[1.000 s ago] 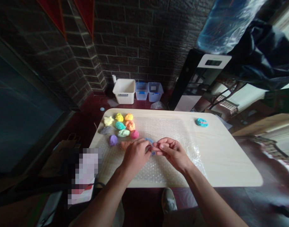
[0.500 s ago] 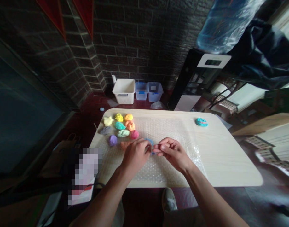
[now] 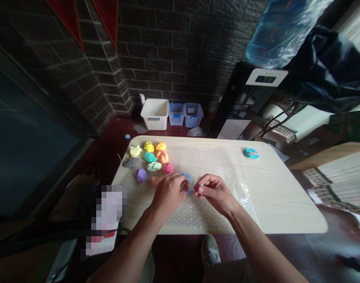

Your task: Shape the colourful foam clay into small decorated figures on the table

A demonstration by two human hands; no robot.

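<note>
Over the bubble wrap (image 3: 209, 214), my left hand (image 3: 171, 191) is closed on a blue piece of modelling clay (image 3: 186, 176) that curves out beyond the fingers. My right hand (image 3: 216, 192) is closed in a pinch, with a small light-blue bit of clay (image 3: 201, 184) at the thumb and fingertip. A little purple-blue bit (image 3: 190, 192) shows low between the two hands; which hand holds it I cannot tell. Partly behind my left hand lies a brownish-orange clay lump (image 3: 156, 181).
Several coloured clay lumps, among them a purple lump (image 3: 141, 175) and a pink lump (image 3: 168, 168), sit at the table's (image 3: 285, 196) left. A turquoise round piece (image 3: 251, 153) lies at the far right. Plastic bins (image 3: 154, 114) and a water dispenser (image 3: 235, 100) stand behind the table.
My right fingertips have drawn slightly away to the right from my left hand, opening a small gap. The light-blue bit now shows at the right thumb. My left hand stays nearly still.
</note>
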